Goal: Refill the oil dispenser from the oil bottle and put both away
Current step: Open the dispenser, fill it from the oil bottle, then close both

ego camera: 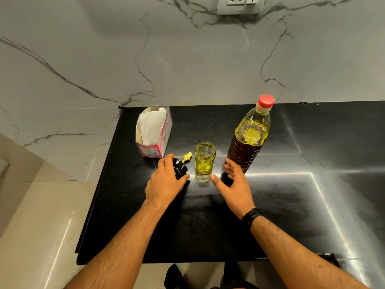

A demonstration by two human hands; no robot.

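Note:
The oil dispenser [205,159], a small glass jar with a little yellow oil at the bottom, stands open-topped on the black counter [270,205]. Its black lid [180,168], with a yellow brush tip [186,157] pointing away, lies on the counter to the jar's left, and my left hand [166,180] grips it from above. The tall oil bottle [250,134] with a red cap [265,101] stands upright to the jar's right. My right hand [235,182] hovers with spread fingers between jar and bottle, close to the bottle's base, holding nothing.
A pink and white carton [155,132] with white paper sheets stands at the counter's back left. The counter's left edge drops to a pale tiled floor [41,226]. A marble wall with a socket [239,5] rises behind.

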